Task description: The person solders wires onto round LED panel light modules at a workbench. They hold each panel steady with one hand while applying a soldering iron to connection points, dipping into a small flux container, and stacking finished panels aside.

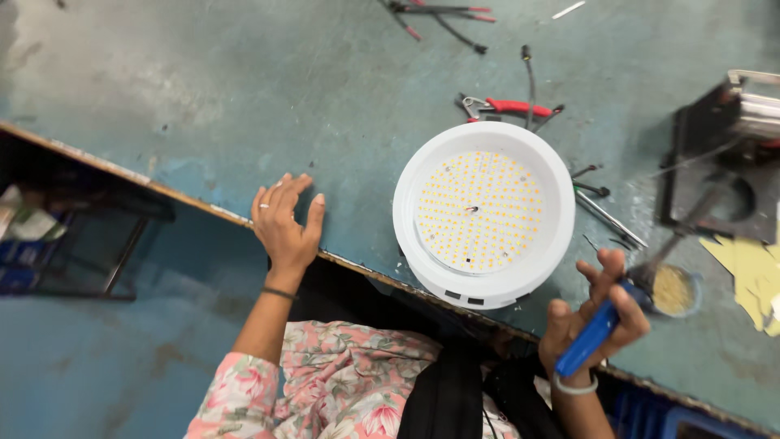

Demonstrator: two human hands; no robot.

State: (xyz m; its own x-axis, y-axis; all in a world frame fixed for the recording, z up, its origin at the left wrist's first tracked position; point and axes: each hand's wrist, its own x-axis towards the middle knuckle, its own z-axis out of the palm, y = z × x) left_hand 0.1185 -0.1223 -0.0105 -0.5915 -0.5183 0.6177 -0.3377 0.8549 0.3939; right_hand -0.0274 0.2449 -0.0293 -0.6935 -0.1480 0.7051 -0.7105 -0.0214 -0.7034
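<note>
Your left hand lies flat and open on the near edge of the workbench, fingers spread, holding nothing. Your right hand is closed around a blue-handled tool; its dark shaft runs up and to the right, and the tip sits over a small round tin of yellowish paste just beside your fingers.

Between your 2 hands, nearer the right one, a round white lamp housing rests on the bench with its open face up, showing a disc packed with small yellow light chips. Neither hand touches it.

Just right of the lamp lie a few thin metal rods and wire ends. Behind the lamp, touching its far rim or nearly so, sit red-handled pliers and a short black cable. At the far right stands a dark metal fixture, with yellow paper scraps below it. More red and black leads lie at the far edge.
</note>
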